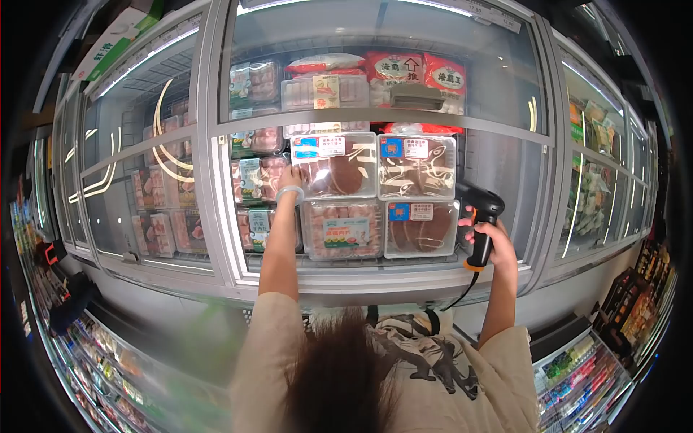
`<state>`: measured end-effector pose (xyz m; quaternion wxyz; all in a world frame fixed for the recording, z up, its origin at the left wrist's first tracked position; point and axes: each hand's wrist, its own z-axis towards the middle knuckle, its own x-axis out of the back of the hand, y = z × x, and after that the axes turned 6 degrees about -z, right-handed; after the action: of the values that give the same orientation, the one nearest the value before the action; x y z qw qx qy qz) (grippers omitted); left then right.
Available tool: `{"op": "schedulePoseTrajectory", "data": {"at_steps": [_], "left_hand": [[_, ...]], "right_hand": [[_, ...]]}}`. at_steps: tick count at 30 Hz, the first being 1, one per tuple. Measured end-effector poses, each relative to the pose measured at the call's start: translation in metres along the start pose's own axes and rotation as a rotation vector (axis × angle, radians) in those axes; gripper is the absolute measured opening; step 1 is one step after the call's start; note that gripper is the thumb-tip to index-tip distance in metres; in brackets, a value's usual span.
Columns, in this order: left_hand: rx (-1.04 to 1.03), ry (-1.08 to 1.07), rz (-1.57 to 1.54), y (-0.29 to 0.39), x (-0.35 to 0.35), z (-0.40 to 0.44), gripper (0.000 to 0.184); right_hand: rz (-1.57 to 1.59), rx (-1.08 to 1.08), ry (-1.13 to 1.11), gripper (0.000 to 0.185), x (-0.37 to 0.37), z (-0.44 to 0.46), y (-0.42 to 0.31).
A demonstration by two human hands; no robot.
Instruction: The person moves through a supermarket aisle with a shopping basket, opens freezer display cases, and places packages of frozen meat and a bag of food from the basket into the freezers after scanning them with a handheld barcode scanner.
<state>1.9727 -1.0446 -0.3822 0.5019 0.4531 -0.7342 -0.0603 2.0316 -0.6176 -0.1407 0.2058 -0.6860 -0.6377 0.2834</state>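
My left hand (291, 177), with a pale bangle at the wrist, reaches into the open freezer and grips the left edge of a clear meat package (339, 169) with a blue and white label. Some of its fingertips are hidden against the tray. A similar labelled meat package (416, 172) lies just to the right. My right hand (497, 244) is wrapped round the handle of a black and orange barcode scanner (482, 216), whose head points left over the packages. Below are a pack of sliced meat rolls (342, 234) and another dark meat package (419, 234).
Stacked meat packs (258, 180) fill the freezer's left side. Red and white bags (393, 68) lie behind a sliding glass door with a grey handle (417, 98). The freezer's front rim (375, 278) runs before me. A cable (462, 292) hangs from the scanner.
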Motion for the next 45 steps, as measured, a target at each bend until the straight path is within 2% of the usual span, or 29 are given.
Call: {"op": "schedulePoseTrajectory", "data": {"at_steps": [3, 4, 6, 8, 10, 12, 15, 17, 20, 23, 25, 26, 27, 29, 31, 32, 38, 41, 45], "left_hand": [[-0.21, -0.083, 0.286, 0.04, 0.016, -0.012, 0.033], [-0.284, -0.266, 0.391, 0.092, 0.045, -0.044, 0.031], [-0.51, -0.432, 0.305, 0.168, 0.078, -0.092, 0.027], [-0.759, -0.359, 0.001, 0.217, 0.088, -0.123, 0.024], [-1.119, -0.003, -0.187, 0.258, 0.075, -0.13, 0.027], [-1.216, 0.196, -0.083, 0.282, 0.048, -0.118, 0.039], [-1.15, 0.31, 0.067, 0.283, 0.01, -0.108, 0.047], [-1.109, 0.31, 0.01, 0.284, 0.002, -0.11, 0.047], [-1.065, 0.265, -0.037, 0.281, -0.002, -0.122, 0.042], [-1.072, 0.203, -0.049, 0.263, -0.002, -0.139, 0.037], [-1.062, 0.13, -0.016, 0.245, -0.001, -0.159, 0.035], [-1.061, 0.13, -0.03, 0.235, -0.001, -0.169, 0.034], [-1.057, 0.131, -0.046, 0.226, -0.002, -0.18, 0.032], [-1.074, 0.161, -0.08, 0.21, -0.002, -0.204, 0.031], [-1.122, 0.216, -0.118, 0.201, 0.001, -0.233, 0.032], [-1.098, 0.188, -0.122, 0.195, 0.002, -0.247, 0.034], [-0.992, 0.112, -0.05, 0.154, 0.005, -0.324, 0.042], [-0.981, 0.113, -0.016, 0.136, 0.002, -0.35, 0.043], [-1.029, 0.164, -0.068, 0.129, -0.005, -0.357, 0.043]], "right_hand": [[-0.066, 0.096, 0.036, 0.047, 0.016, -0.026, -0.027], [-0.094, 0.138, 0.057, 0.048, 0.015, -0.034, -0.036], [-0.129, 0.261, 0.073, 0.047, 0.012, -0.04, -0.051], [-0.126, 0.365, 0.069, 0.045, -0.007, -0.036, -0.067], [-0.126, 0.365, -0.007, 0.037, -0.017, -0.017, -0.075], [-0.081, 0.372, -0.052, 0.03, -0.027, 0.004, -0.074], [-0.017, 0.405, -0.036, 0.027, -0.035, 0.023, -0.069], [-0.076, 0.344, 0.091, 0.031, -0.036, 0.023, -0.071], [-0.349, 0.391, -0.069, 0.037, -0.044, 0.018, -0.098], [-0.423, 0.547, -0.203, 0.041, -0.062, 0.036, -0.1], [-0.577, 0.415, -0.262, 0.048, -0.082, 0.017, -0.111], [-0.537, 0.462, -0.331, 0.042, -0.082, 0.031, -0.094], [-0.536, 0.569, -0.369, 0.044, -0.086, 0.033, -0.083], [-0.665, 0.442, -0.368, 0.045, -0.086, 0.015, -0.073], [-0.634, 0.375, -0.392, 0.042, -0.082, -0.009, -0.058], [-0.68, 0.383, -0.473, 0.04, -0.073, -0.007, -0.044], [-0.542, 0.187, -0.537, 0.036, -0.053, -0.051, 0.006], [-0.63, 0.288, -0.556, 0.037, -0.047, -0.063, 0.031], [-0.542, 0.321, -0.575, 0.038, -0.048, -0.075, 0.054]]}}
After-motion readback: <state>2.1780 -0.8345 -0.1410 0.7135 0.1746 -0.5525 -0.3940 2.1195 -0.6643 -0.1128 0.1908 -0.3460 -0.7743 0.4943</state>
